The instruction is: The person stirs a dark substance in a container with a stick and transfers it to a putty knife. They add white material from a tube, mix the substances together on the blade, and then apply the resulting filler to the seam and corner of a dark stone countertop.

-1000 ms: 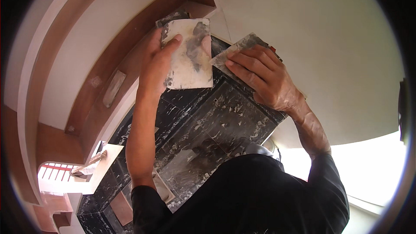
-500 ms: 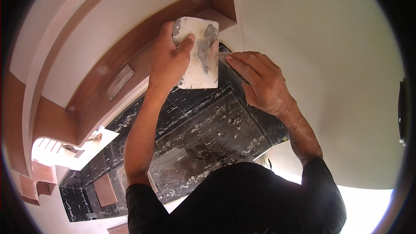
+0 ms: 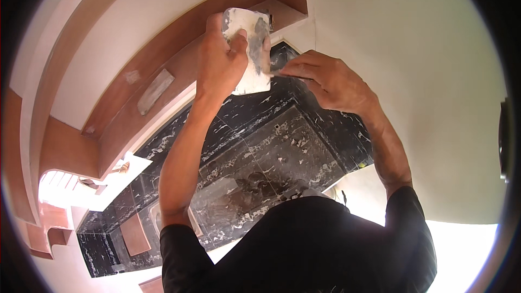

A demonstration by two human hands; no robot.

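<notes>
My left hand point(image 3: 221, 68) is closed around a white, flat rectangular board point(image 3: 251, 78) smeared with grey paste. Its thumb presses on the face, while fingertips show at the far right edge. Just right of the board, my right hand point(image 3: 339, 84) grips a thin, flat tool like a putty knife point(image 3: 275, 72). The tool's end meets or overlaps the board's right edge; most of its handle is hidden in my fingers.
Reddish-brown shelving point(image 3: 179, 54) curves along the left and top, with a pale, dusty slab point(image 3: 156, 92) on it. Below lies a black, white-veined tiled counter point(image 3: 287, 141) holding a reddish-brown panel point(image 3: 134, 235). A cream wall point(image 3: 423, 87) rises on the right.
Both hands have moved slightly up in the view, and the board with them. The right hand has turned so that its tool lies flatter and lower along the board's edge.
</notes>
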